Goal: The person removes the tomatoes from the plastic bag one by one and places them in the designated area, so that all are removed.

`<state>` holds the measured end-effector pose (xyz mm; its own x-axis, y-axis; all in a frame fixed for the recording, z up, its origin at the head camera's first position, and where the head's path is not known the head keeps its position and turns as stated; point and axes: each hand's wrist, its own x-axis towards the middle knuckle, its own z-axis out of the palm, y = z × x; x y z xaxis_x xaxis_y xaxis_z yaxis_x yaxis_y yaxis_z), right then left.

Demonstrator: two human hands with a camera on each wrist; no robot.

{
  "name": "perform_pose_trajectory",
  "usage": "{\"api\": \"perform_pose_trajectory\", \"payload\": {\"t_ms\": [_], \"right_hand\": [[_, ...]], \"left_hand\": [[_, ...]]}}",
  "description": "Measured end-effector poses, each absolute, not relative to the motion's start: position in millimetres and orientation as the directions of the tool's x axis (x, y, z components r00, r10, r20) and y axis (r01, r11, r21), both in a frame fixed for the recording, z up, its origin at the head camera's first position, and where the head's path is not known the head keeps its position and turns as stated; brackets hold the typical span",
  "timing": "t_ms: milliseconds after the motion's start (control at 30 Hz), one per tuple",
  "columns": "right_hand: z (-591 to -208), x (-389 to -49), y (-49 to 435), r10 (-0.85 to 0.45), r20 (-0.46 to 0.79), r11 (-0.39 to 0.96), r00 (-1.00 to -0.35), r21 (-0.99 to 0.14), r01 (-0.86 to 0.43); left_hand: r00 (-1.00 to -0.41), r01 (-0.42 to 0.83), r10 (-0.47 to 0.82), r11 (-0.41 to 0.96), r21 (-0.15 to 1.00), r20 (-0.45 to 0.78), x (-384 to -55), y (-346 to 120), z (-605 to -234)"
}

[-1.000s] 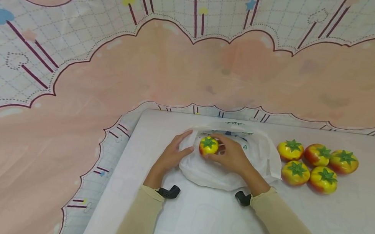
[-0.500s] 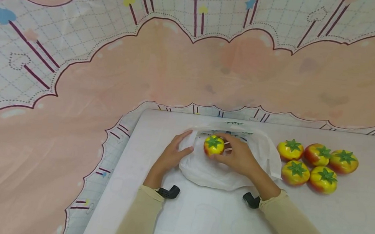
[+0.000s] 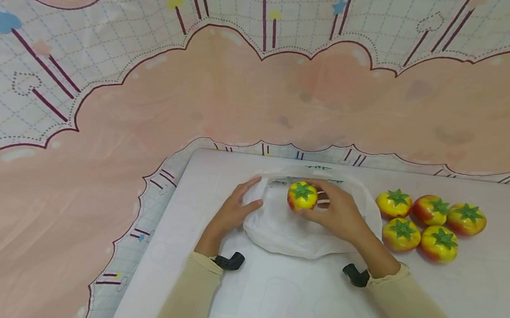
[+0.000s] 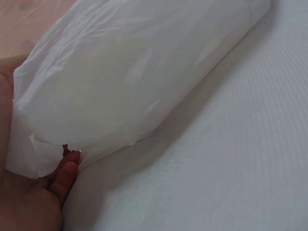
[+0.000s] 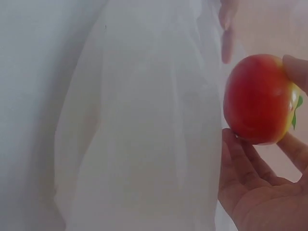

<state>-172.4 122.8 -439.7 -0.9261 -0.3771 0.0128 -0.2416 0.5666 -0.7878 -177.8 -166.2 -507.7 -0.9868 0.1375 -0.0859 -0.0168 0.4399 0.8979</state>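
Note:
A white plastic bag lies with its mouth open in the middle of the table. My left hand holds the bag's left edge, thumb and fingers spread apart along it; in the left wrist view the thumb is against the white plastic. Over the bag's mouth, my right hand pinches a glossy red-and-yellow persimmon with a green star-shaped calyx. The right wrist view shows this persimmon between thumb and fingers, beside the bag's wall.
Several similar persimmons sit grouped on the white table, just right of the bag. A patterned pink and white cloth hangs behind the table and continues down its left side.
My right hand has moved to the right with the persimmon, from near my left hand to over the middle of the bag's mouth. The left hand has stayed in place.

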Motion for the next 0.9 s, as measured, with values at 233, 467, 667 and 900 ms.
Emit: {"api": "perform_pose_trajectory", "payload": {"t_ms": [233,467,667,900], "right_hand": [[-435.8,-169.8,134.4,-0.363,-0.003,0.583,-0.932,-0.781,-0.225],[-433.4,-167.7,143.5,-0.339,0.001,0.597,-0.941,-0.773,-0.216],[-432.7,-161.7,151.7,-0.312,-0.006,0.606,-0.950,-0.772,-0.194],[-431.1,-154.0,161.9,-0.280,-0.023,0.598,-0.960,-0.787,-0.155]], "left_hand": [[-0.987,-0.005,0.143,0.427,0.904,-0.073,-177.7,-166.3,-508.4],[-0.987,-0.012,0.141,0.432,0.902,-0.081,-177.7,-166.4,-507.5],[-0.986,-0.016,0.144,0.439,0.898,-0.088,-178.5,-167.2,-507.4],[-0.985,-0.016,0.148,0.442,0.897,-0.090,-178.1,-168.0,-507.5]]}}
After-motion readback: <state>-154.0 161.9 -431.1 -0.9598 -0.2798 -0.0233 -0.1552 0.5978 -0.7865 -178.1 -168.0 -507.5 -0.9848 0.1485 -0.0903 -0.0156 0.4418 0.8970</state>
